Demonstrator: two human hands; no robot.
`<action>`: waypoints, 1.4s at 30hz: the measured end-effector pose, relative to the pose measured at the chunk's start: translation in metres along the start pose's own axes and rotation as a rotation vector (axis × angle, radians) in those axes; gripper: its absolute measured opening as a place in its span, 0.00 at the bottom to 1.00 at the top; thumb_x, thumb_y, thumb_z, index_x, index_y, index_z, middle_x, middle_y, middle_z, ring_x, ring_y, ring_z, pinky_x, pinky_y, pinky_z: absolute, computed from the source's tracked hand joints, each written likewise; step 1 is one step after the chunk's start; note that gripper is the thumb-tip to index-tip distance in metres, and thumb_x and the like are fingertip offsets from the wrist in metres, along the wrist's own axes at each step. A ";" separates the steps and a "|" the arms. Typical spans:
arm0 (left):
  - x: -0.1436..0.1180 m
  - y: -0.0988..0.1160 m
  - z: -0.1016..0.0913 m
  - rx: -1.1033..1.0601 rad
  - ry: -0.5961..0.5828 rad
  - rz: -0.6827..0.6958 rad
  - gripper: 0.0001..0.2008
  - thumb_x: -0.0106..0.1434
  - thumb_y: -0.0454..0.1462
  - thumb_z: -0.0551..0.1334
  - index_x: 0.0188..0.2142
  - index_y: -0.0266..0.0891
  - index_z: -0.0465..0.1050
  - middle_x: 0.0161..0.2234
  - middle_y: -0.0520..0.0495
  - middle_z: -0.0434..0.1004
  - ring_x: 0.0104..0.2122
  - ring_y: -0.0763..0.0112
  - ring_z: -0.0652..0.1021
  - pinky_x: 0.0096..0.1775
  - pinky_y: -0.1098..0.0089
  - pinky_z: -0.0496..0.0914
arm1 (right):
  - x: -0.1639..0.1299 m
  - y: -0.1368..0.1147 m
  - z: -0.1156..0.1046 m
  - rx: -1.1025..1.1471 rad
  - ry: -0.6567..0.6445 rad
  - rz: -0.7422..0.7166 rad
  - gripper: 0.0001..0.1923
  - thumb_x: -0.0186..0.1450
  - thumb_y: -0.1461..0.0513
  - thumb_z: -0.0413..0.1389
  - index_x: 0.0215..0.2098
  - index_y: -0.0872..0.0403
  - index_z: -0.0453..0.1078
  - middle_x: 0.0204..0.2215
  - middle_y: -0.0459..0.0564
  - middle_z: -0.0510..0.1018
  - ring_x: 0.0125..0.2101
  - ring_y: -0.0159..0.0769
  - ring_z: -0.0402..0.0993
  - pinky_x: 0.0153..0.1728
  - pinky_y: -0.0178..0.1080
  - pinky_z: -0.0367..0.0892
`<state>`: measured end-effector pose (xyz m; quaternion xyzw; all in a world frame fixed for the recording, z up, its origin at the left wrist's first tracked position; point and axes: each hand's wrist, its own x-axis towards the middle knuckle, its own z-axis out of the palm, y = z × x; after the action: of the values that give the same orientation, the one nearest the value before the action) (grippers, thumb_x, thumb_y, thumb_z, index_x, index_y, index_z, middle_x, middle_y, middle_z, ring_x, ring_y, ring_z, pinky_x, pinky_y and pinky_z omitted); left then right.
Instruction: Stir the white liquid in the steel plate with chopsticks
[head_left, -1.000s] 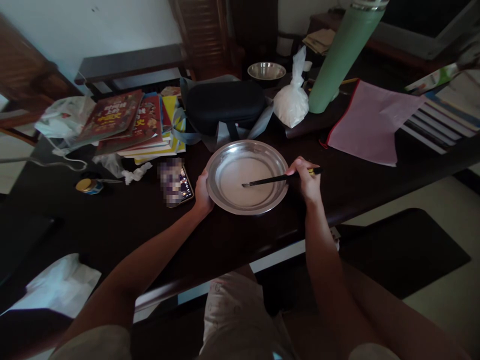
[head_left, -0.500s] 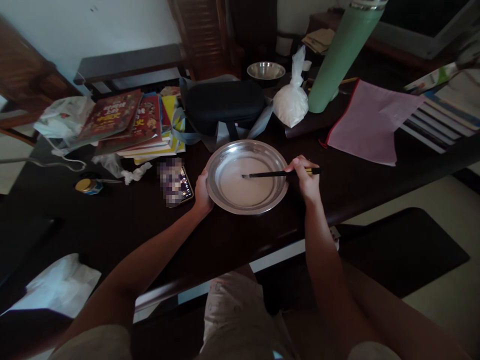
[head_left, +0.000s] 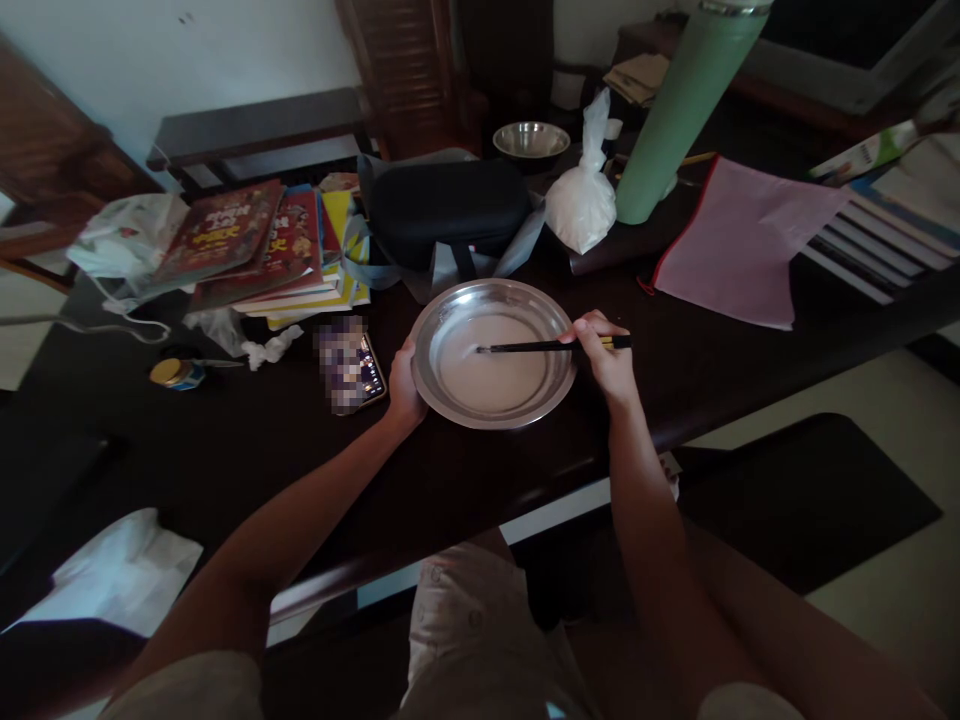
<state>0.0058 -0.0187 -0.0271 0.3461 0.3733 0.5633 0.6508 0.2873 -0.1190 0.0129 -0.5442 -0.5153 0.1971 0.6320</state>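
A round metal bowl (head_left: 495, 418) with a wide rim stands on the dark table, holding a whitish liquid (head_left: 491, 375). My left hand (head_left: 406, 385) grips the bowl's left rim, its thumb resting at the edge. In my right hand (head_left: 606, 358) is a pair of black chopsticks (head_left: 529, 347) with gold bands near the top, held close together over the right rim. Their tips dip into the liquid left of the bowl's middle. Just left of my left hand lies a phone (head_left: 371, 370) with its screen lit and partly blurred out.
Behind the bowl sit a black case (head_left: 450, 205), a tied bag of white powder (head_left: 581, 212), a second metal bowl (head_left: 531, 140) and a tall green flask (head_left: 682, 120). Books (head_left: 247, 240) are stacked at left, with a small jar (head_left: 178, 374) nearer. A pink pouch (head_left: 742, 245) lies right.
My right hand has shifted slightly left, and the chopstick tips have moved a little left through the liquid. My left hand and the bowl have stayed in place.
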 end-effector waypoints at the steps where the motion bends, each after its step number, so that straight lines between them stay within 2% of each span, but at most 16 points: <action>1: 0.000 0.000 0.000 -0.001 0.005 0.003 0.11 0.64 0.48 0.71 0.37 0.44 0.82 0.41 0.47 0.91 0.51 0.51 0.87 0.54 0.61 0.81 | 0.000 0.000 0.000 -0.003 0.019 0.002 0.30 0.70 0.34 0.61 0.23 0.45 0.79 0.24 0.46 0.82 0.32 0.40 0.78 0.44 0.49 0.74; 4: 0.000 0.000 0.001 0.001 0.004 0.005 0.12 0.64 0.49 0.72 0.37 0.44 0.81 0.41 0.47 0.91 0.52 0.50 0.87 0.54 0.60 0.81 | 0.000 0.000 0.000 0.039 0.021 0.033 0.31 0.70 0.34 0.61 0.21 0.46 0.78 0.23 0.46 0.81 0.30 0.40 0.77 0.42 0.49 0.74; 8: -0.001 0.002 0.001 0.012 -0.021 0.002 0.11 0.65 0.48 0.70 0.38 0.44 0.81 0.42 0.47 0.90 0.53 0.51 0.87 0.55 0.59 0.81 | 0.000 0.000 0.000 0.016 -0.003 0.006 0.29 0.69 0.34 0.63 0.24 0.45 0.80 0.24 0.46 0.83 0.33 0.42 0.78 0.43 0.50 0.74; 11: -0.001 0.003 0.001 0.029 -0.007 0.000 0.11 0.65 0.47 0.70 0.37 0.43 0.81 0.38 0.48 0.89 0.49 0.54 0.87 0.53 0.60 0.81 | 0.000 0.000 -0.001 0.023 0.030 0.019 0.30 0.70 0.34 0.61 0.23 0.45 0.79 0.24 0.46 0.82 0.31 0.41 0.78 0.44 0.50 0.75; 15: -0.001 0.003 0.000 0.027 0.001 0.001 0.09 0.64 0.45 0.69 0.37 0.43 0.82 0.37 0.50 0.89 0.46 0.56 0.87 0.52 0.61 0.81 | -0.001 0.000 -0.001 0.026 -0.030 0.022 0.29 0.69 0.35 0.62 0.23 0.45 0.79 0.25 0.46 0.82 0.32 0.41 0.78 0.43 0.49 0.74; 18: -0.001 0.003 0.001 0.026 0.018 -0.004 0.10 0.64 0.45 0.69 0.37 0.43 0.82 0.36 0.50 0.88 0.44 0.57 0.87 0.52 0.61 0.81 | -0.001 0.000 0.000 0.013 0.018 0.003 0.30 0.70 0.34 0.61 0.24 0.45 0.79 0.24 0.46 0.82 0.32 0.41 0.78 0.44 0.49 0.74; 23: -0.001 0.002 0.000 0.015 -0.008 -0.011 0.10 0.64 0.46 0.69 0.38 0.43 0.83 0.38 0.49 0.90 0.45 0.57 0.87 0.52 0.61 0.81 | 0.000 -0.002 0.000 0.020 -0.039 0.031 0.31 0.69 0.33 0.62 0.22 0.45 0.78 0.24 0.46 0.82 0.32 0.41 0.78 0.43 0.49 0.74; 27: 0.000 0.001 -0.001 0.021 -0.002 -0.015 0.11 0.65 0.47 0.70 0.38 0.44 0.83 0.39 0.49 0.91 0.47 0.55 0.87 0.52 0.61 0.82 | 0.000 -0.003 -0.001 -0.003 0.021 0.036 0.33 0.68 0.31 0.60 0.22 0.45 0.77 0.24 0.46 0.81 0.32 0.41 0.78 0.44 0.50 0.74; 30: 0.000 0.001 -0.001 0.023 -0.012 -0.018 0.12 0.65 0.48 0.71 0.38 0.44 0.82 0.41 0.48 0.91 0.49 0.54 0.87 0.53 0.60 0.82 | 0.000 -0.003 -0.001 0.026 -0.036 0.066 0.32 0.68 0.32 0.60 0.22 0.46 0.77 0.23 0.46 0.81 0.31 0.40 0.78 0.42 0.48 0.74; 32: 0.000 0.001 -0.001 0.026 -0.010 -0.015 0.12 0.65 0.49 0.70 0.38 0.44 0.82 0.39 0.49 0.90 0.49 0.54 0.88 0.53 0.60 0.82 | 0.000 -0.003 0.000 0.016 -0.051 0.048 0.31 0.68 0.33 0.62 0.23 0.45 0.78 0.25 0.46 0.82 0.33 0.41 0.78 0.42 0.48 0.74; 36: -0.001 0.001 0.000 0.036 0.018 -0.008 0.09 0.66 0.46 0.68 0.38 0.45 0.82 0.36 0.50 0.89 0.47 0.56 0.88 0.51 0.62 0.81 | 0.000 -0.004 -0.001 0.020 0.023 0.028 0.31 0.69 0.33 0.61 0.21 0.45 0.77 0.24 0.46 0.81 0.31 0.40 0.77 0.43 0.49 0.74; 40: 0.000 0.002 -0.001 0.045 0.022 -0.027 0.09 0.67 0.46 0.67 0.38 0.45 0.81 0.36 0.49 0.88 0.46 0.57 0.88 0.50 0.61 0.81 | 0.000 -0.005 0.000 0.017 -0.046 0.053 0.31 0.68 0.33 0.62 0.22 0.45 0.78 0.25 0.46 0.82 0.32 0.41 0.79 0.43 0.50 0.75; 42: 0.000 0.002 -0.002 0.041 0.025 -0.033 0.10 0.67 0.47 0.68 0.38 0.45 0.81 0.35 0.49 0.88 0.45 0.57 0.87 0.49 0.62 0.81 | 0.000 -0.005 0.000 -0.006 -0.021 0.028 0.31 0.68 0.32 0.62 0.22 0.45 0.78 0.25 0.46 0.83 0.34 0.42 0.79 0.45 0.50 0.75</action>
<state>0.0036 -0.0184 -0.0265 0.3462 0.3986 0.5490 0.6479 0.2861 -0.1205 0.0173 -0.5513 -0.5148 0.2101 0.6221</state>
